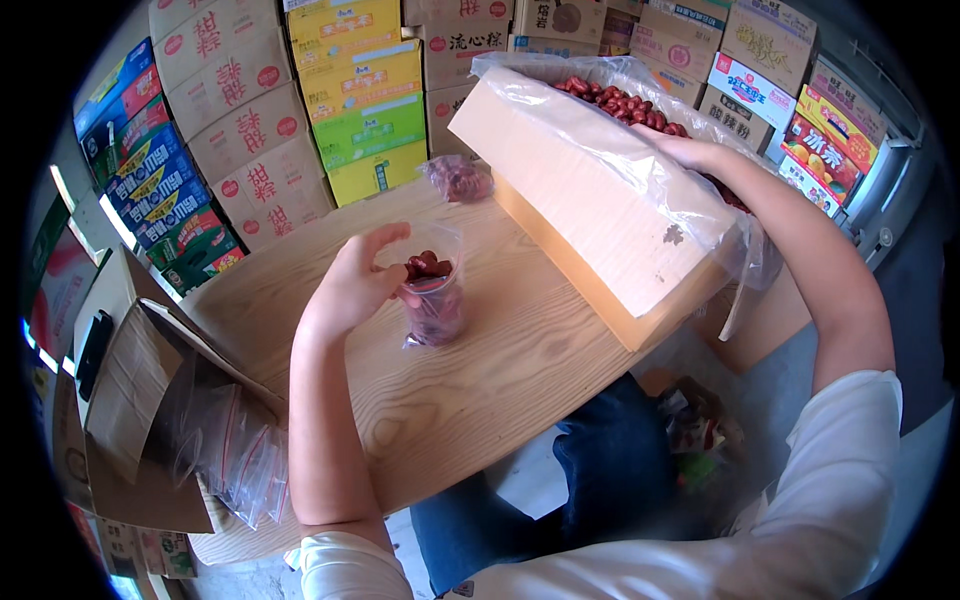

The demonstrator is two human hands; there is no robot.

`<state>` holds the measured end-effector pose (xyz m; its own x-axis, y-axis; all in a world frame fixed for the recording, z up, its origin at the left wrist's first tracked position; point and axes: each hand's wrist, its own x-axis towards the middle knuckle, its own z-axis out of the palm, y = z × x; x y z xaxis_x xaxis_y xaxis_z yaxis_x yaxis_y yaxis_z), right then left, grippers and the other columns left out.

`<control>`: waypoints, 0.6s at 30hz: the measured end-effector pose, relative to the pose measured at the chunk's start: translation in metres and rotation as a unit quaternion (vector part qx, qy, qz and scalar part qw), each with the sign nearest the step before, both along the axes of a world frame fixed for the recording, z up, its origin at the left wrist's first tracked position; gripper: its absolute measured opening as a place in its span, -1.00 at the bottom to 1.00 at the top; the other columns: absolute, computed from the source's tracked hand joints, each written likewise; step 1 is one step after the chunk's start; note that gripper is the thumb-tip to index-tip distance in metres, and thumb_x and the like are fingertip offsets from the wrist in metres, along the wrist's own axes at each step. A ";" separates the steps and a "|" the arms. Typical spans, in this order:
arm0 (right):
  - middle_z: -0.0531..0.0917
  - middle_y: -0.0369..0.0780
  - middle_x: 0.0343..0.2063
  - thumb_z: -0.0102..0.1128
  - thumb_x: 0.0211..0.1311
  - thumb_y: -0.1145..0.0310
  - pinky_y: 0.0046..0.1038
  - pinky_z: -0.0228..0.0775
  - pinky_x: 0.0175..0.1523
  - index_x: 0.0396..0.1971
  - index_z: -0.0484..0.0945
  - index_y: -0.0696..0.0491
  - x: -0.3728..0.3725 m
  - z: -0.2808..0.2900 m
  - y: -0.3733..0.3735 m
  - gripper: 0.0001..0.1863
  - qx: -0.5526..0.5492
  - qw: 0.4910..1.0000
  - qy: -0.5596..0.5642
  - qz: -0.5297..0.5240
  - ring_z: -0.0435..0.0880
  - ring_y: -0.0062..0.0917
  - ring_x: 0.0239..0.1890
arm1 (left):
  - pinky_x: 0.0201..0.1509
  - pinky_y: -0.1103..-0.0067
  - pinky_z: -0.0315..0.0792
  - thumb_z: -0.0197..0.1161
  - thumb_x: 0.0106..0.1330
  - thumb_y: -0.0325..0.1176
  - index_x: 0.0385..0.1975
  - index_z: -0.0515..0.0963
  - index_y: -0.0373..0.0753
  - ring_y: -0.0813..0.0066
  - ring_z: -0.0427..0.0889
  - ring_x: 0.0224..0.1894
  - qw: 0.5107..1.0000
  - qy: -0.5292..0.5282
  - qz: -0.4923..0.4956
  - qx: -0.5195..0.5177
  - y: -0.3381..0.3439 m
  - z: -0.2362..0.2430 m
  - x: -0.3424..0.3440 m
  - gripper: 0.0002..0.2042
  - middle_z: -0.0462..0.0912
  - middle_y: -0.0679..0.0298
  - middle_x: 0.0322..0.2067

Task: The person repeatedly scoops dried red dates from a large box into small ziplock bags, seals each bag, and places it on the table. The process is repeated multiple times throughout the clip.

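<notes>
A clear plastic bag (pixel 436 315) partly filled with red dates (pixel 428 265) stands upright on the wooden table, its mouth spread. My left hand (pixel 355 280) grips the left side of its rim, thumb against the plastic and index finger stretched above it. To the right, a large cardboard box (pixel 600 190) lined with clear plastic sheeting (pixel 650 165) stands tilted and holds many loose red dates (pixel 625 103). My right hand (pixel 685 150) reaches over the box wall onto the dates, its visible fingers stretched out; the palm side is hidden.
Another bag of red dates (pixel 460 180) lies at the table's (pixel 480 400) far edge, beside the box. At the left, an opened carton (pixel 130 390) stands next to several empty zip bags (pixel 240 460). Stacked cartons (pixel 365 110) line the back. A container with wrappers (pixel 695 420) sits below, right of my legs.
</notes>
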<state>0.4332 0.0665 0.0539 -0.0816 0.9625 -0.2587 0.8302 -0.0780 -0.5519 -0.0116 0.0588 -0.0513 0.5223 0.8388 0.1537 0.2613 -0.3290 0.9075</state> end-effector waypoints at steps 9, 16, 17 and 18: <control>0.41 -0.18 0.18 -0.18 0.36 0.23 -0.46 0.19 0.25 0.27 0.25 0.12 0.007 -0.006 0.009 -0.48 0.069 0.995 -0.061 0.036 0.37 -0.51 0.19 | -0.33 0.59 0.52 -0.03 0.09 -0.67 0.17 0.28 -0.49 0.45 0.66 -0.45 0.999 -0.023 0.006 -0.022 0.001 -0.002 -0.001 -0.47 0.49 0.01 0.05; 0.51 -0.22 0.03 -0.12 0.38 0.23 -0.49 0.32 0.11 0.12 0.39 0.21 0.035 -0.004 0.009 -0.56 -0.015 0.998 -0.061 0.006 0.47 -0.60 0.00 | -0.31 0.56 0.52 -0.01 0.13 -0.64 0.18 0.26 -0.54 0.37 0.71 -0.43 1.000 -0.011 -0.006 -0.018 0.007 -0.001 0.006 -0.48 0.45 -0.07 0.09; 0.51 -0.21 0.04 -0.13 0.37 0.18 -0.48 0.32 0.12 0.12 0.38 0.19 0.018 -0.002 0.000 -0.53 -0.013 0.996 -0.077 -0.052 0.47 -0.59 0.01 | -0.31 0.55 0.52 -0.01 0.13 -0.64 0.17 0.26 -0.53 0.37 0.71 -0.43 1.000 -0.006 -0.001 -0.018 0.006 -0.002 0.004 -0.48 0.45 -0.06 0.09; 0.52 -0.20 0.05 -0.11 0.34 0.18 -0.47 0.32 0.12 0.13 0.40 0.17 -0.005 0.006 -0.013 -0.53 -0.019 0.995 -0.086 -0.056 0.49 -0.58 0.02 | -0.31 0.55 0.52 -0.01 0.13 -0.64 0.17 0.26 -0.53 0.37 0.71 -0.43 1.000 -0.002 0.005 -0.016 0.005 -0.002 0.001 -0.48 0.45 -0.06 0.09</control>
<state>0.4282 0.0533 0.0597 0.0732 0.9522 -0.2965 0.8968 -0.1929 -0.3982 -0.0111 0.0637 -0.0535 0.5140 0.8481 0.1284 0.2598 -0.2966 0.9190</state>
